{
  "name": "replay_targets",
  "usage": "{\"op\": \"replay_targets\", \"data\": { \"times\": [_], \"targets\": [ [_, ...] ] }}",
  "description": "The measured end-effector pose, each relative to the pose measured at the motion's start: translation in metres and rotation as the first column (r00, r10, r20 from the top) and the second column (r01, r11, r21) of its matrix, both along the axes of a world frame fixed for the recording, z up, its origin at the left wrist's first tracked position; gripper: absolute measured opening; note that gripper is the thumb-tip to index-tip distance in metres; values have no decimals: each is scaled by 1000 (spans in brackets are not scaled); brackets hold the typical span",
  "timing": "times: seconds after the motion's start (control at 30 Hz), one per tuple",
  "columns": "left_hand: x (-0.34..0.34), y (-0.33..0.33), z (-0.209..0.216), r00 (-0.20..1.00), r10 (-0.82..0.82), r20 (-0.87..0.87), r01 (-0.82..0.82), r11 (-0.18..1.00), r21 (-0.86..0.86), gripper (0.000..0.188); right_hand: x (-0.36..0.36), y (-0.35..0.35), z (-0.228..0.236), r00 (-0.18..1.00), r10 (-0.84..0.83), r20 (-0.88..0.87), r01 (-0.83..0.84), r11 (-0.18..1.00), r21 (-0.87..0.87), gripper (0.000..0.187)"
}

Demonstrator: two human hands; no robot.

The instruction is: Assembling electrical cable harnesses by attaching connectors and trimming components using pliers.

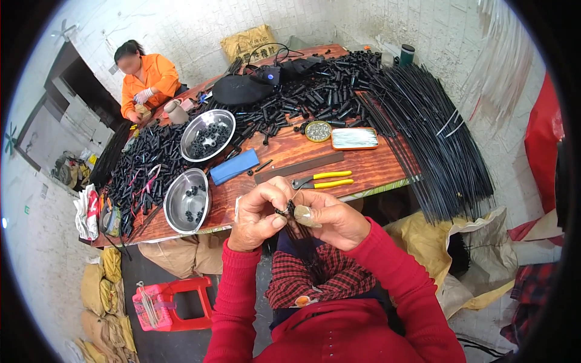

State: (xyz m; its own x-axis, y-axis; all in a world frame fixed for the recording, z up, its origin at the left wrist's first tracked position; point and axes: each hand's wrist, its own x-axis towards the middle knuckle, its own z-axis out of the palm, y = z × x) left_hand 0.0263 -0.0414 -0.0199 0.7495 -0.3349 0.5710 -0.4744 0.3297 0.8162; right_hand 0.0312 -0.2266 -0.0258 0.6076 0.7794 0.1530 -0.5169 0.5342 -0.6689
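In front of my chest both hands are raised and close together. My left hand (257,215) is closed in a pinch at the tops of thin black cables (305,248), where a small dark piece shows. My right hand (331,219) is closed on the same cables just beside it, with tan wrapping on a fingertip. A fine wire end sticks up between the hands. The cables hang down over a red-and-black checked cloth (321,272) on my lap. Yellow-handled pliers (324,179) lie on the table just beyond my right hand.
On the red wooden table (290,151) stand two metal bowls (207,135) of small black parts. Black tubes (145,175) are heaped about; long black cables (442,133) lie right. A tin of pale pins (354,138) sits mid-table. Another person (151,78) works far left. A red stool (175,302) stands below.
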Motion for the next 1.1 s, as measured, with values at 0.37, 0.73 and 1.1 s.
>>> {"op": "replay_targets", "data": {
  "times": [0.37, 0.73, 1.1],
  "targets": [
    [-8, -3, 6, 1000, -9, 18, 9, 1000, 1, 20, -6, -4, 7, 998, -52, 42, 54, 998, -38, 20],
    [-8, -4, 2, 994, 48, -94, -53, 997, -47, 22, -6, 2, 3, 907, -263, 329, 317, 940, -123, 22],
    [-9, -4, 2, 990, 118, -79, -124, 990, -74, 20, -2, 3, -1, 886, -255, 387, 327, 936, -133, 24]
  ]
}}
